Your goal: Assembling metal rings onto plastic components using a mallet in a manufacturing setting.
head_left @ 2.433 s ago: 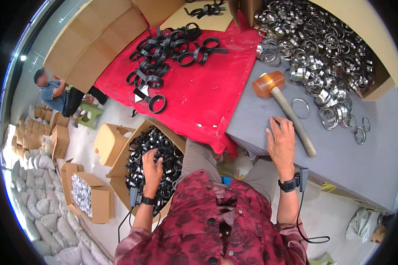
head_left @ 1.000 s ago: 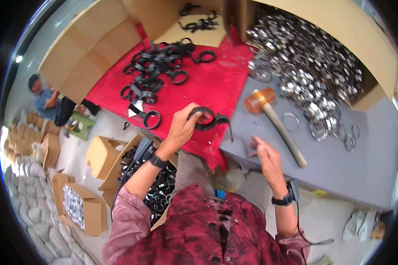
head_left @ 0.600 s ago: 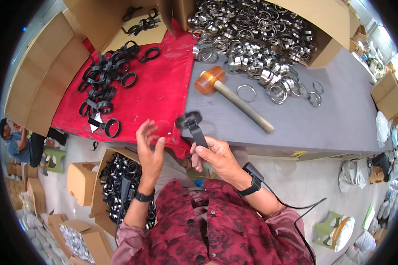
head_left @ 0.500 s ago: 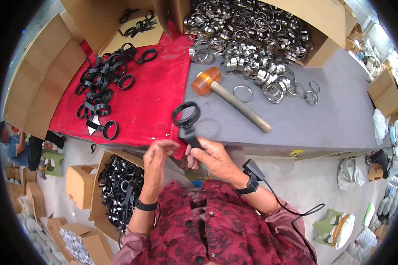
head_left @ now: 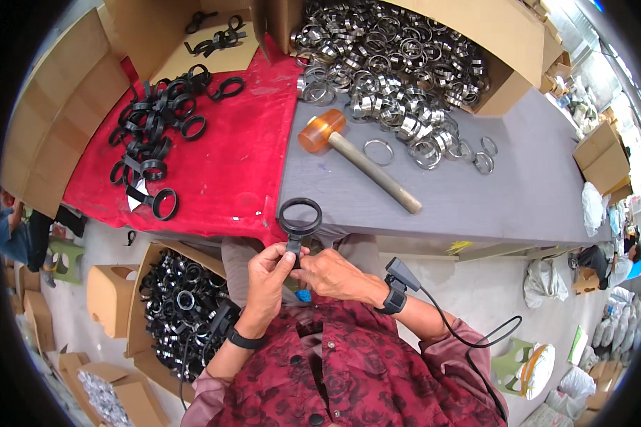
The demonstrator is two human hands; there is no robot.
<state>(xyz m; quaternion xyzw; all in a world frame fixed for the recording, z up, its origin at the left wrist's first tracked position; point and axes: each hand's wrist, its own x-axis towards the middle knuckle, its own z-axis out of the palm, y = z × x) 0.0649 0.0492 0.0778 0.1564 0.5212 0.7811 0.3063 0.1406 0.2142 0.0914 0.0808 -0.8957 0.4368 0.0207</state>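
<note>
A black plastic ring with a short flat handle [head_left: 300,231] is held up at the table's front edge, ring end away from me. My left hand [head_left: 266,282] pinches the handle between thumb and fingers. Close against it, my right hand [head_left: 340,277] has its fingers curled at the handle's lower end, which they partly hide. Beyond, on the grey tabletop, lies a mallet [head_left: 374,173] with an amber head and wooden handle. A loose metal ring [head_left: 390,158] rests beside it. Another black ringed part [head_left: 165,205] lies on the red cloth [head_left: 224,181] to the left.
Black ringed parts [head_left: 153,128] are heaped on the cloth. Shiny metal rings spill from a tipped cardboard box [head_left: 509,78] at the back. Below left stands a carton [head_left: 139,341] full of black parts. A cable [head_left: 452,327] hangs from my right wrist. A green stool [head_left: 514,366] stands at lower right.
The black ringed part has come down and nearer to me. My left hand, earlier apart from it, now grips its handle, while my right hand has shifted to the handle's lower end.
</note>
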